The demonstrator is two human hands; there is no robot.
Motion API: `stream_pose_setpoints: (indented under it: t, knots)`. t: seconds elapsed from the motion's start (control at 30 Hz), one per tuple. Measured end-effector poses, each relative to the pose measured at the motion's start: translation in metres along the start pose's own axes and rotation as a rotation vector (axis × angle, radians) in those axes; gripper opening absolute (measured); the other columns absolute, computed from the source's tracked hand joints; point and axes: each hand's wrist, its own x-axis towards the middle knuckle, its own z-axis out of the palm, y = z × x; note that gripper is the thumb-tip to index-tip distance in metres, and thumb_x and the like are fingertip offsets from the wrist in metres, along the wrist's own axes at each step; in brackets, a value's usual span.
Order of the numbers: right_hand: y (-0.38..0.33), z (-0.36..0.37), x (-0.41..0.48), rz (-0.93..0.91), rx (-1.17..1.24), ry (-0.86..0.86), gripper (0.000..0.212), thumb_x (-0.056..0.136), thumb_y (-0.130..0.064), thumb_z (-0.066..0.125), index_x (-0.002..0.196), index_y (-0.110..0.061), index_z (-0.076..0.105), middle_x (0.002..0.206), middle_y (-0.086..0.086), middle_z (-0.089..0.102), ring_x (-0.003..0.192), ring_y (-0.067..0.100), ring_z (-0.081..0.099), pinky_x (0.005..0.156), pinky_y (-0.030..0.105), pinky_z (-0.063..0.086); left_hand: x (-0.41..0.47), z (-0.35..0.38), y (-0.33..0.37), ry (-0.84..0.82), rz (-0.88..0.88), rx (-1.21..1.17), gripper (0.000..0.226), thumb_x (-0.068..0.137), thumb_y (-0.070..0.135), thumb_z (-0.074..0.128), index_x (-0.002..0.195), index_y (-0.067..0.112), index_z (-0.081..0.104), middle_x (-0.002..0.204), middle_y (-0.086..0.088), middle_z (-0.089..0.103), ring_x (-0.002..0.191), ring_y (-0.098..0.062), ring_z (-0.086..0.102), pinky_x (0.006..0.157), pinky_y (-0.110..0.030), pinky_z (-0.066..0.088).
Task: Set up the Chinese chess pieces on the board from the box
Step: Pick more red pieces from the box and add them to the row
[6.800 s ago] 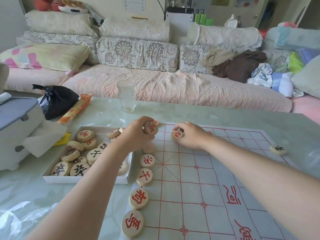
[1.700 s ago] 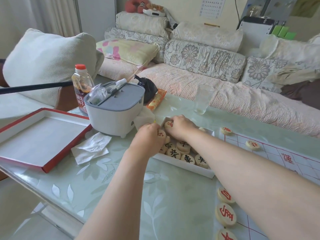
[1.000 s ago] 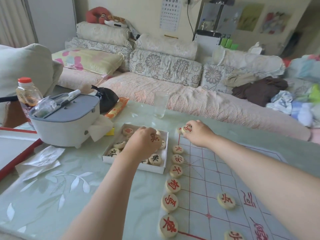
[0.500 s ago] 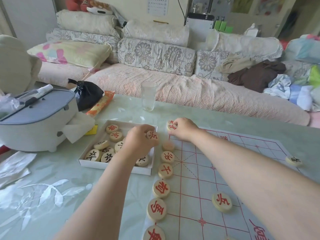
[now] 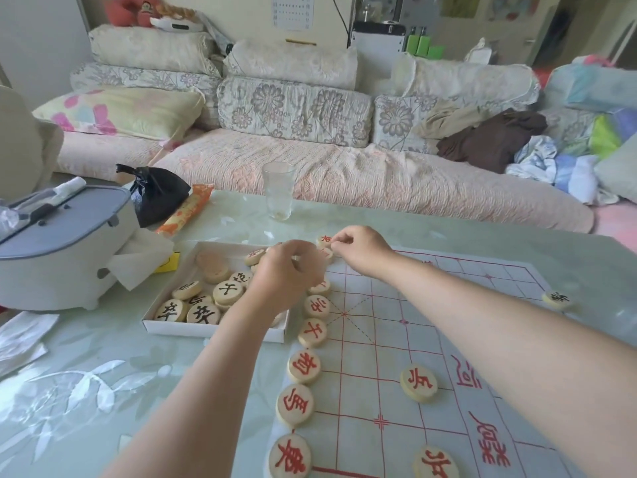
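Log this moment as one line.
right hand: pinches round wooden red-marked piece at far corner of white red-lined board | left hand: curled over white cardboard box, grip hidden

red-gridded board (image 5: 431,305), floral sofa cushions (image 5: 293,112)

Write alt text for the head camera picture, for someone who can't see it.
A person's right hand pinches a red-lettered chess piece at the far left corner of the board, at the end of a row of red pieces. The left hand curls over the white box of remaining pieces beside it.
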Motion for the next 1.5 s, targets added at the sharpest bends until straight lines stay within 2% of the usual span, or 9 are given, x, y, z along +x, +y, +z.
stream_pose_setpoints:
  t: [0.07,0.17,0.33,0.47,0.63,0.8,1.0,1.2,1.5]
  knots:
    - [-0.005,-0.015,-0.021,0.046,0.189,-0.130,0.021,0.098,-0.031,0.057,0.100,-0.015,0.070,0.097,0.001,0.070,0.063,0.016,0.060,0.052,0.024,0.040,-0.006,0.005,0.012,0.000,0.017,-0.013,0.045,0.073,0.019,0.080,0.113,0.031,0.062,0.101,0.015,0.066,0.078,0.000,0.063,0.063,-0.016,0.050]
    - [-0.003,-0.032,-0.052,0.097,0.394,-0.264,0.021,0.098,-0.031,0.060,0.105,-0.015,0.070,0.095,0.004,0.068,0.059,0.018,0.060,0.043,0.022,0.035,-0.015,0.017,0.027,-0.020,0.041,-0.048,0.044,0.071,0.024,0.082,0.108,0.034,0.062,0.099,0.014,0.068,0.076,-0.001,0.065,0.065,-0.019,0.054]
    - [0.013,-0.053,-0.093,0.117,0.450,-0.228,0.006,0.096,-0.015,0.064,0.101,-0.018,0.066,0.081,0.001,0.066,0.057,0.013,0.059,0.047,0.024,0.036,-0.038,0.037,0.047,-0.096,0.084,-0.055,0.047,0.071,0.032,0.082,0.113,0.029,0.062,0.100,0.018,0.065,0.070,0.000,0.062,0.057,-0.013,0.047]
    - [0.029,-0.065,-0.118,0.139,0.503,-0.154,0.013,0.094,-0.012,0.067,0.106,-0.011,0.064,0.084,0.008,0.067,0.059,0.014,0.061,0.049,0.025,0.044,-0.055,0.048,0.061,-0.217,0.079,-0.147,0.029,0.079,0.028,0.077,0.101,0.038,0.061,0.094,0.018,0.067,0.072,-0.006,0.061,0.072,-0.034,0.055]
    - [0.050,-0.068,-0.145,0.117,0.566,-0.149,0.020,0.092,-0.007,0.068,0.111,-0.012,0.065,0.090,0.008,0.071,0.065,0.013,0.065,0.057,0.025,0.051,-0.065,0.061,0.064,-0.264,-0.028,-0.194,0.046,0.077,0.030,0.080,0.119,0.028,0.064,0.096,0.010,0.071,0.076,-0.015,0.066,0.081,-0.045,0.055]
    - [0.063,-0.073,-0.152,0.043,0.394,-0.184,0.052,0.076,-0.003,0.081,0.123,-0.018,0.065,0.109,-0.001,0.072,0.076,0.006,0.066,0.059,0.020,0.049,-0.070,0.070,0.067,-0.227,-0.008,-0.134,0.037,0.076,0.020,0.080,0.112,0.018,0.068,0.094,0.001,0.072,0.065,-0.012,0.061,0.071,-0.036,0.056]
    - [0.077,-0.071,-0.142,-0.065,0.072,-0.166,0.038,0.070,-0.036,0.087,0.104,-0.032,0.070,0.096,-0.016,0.071,0.071,-0.007,0.058,0.067,0.016,0.042,-0.066,0.082,0.062,-0.239,0.049,0.002,0.027,0.077,0.035,0.079,0.101,0.030,0.070,0.090,0.013,0.072,0.067,-0.001,0.058,0.058,-0.009,0.044]
    - [0.099,-0.065,-0.122,-0.040,-0.238,-0.064,0.040,0.079,-0.068,0.063,0.093,-0.031,0.066,0.101,-0.010,0.055,0.093,0.013,0.058,0.083,0.036,0.051,-0.057,0.093,0.045,-0.295,0.288,0.606,0.049,0.089,0.036,0.063,0.135,0.027,0.051,0.130,0.004,0.055,0.119,-0.017,0.046,0.099,-0.030,0.038]
    - [0.103,-0.056,-0.120,-0.051,-0.280,-0.113,0.028,0.082,-0.055,0.062,0.097,-0.033,0.069,0.102,-0.013,0.059,0.099,0.013,0.058,0.086,0.034,0.051,-0.051,0.104,0.039,-0.354,0.321,0.682,0.050,0.089,0.046,0.058,0.135,0.026,0.052,0.133,0.001,0.047,0.124,-0.020,0.039,0.106,-0.040,0.034]
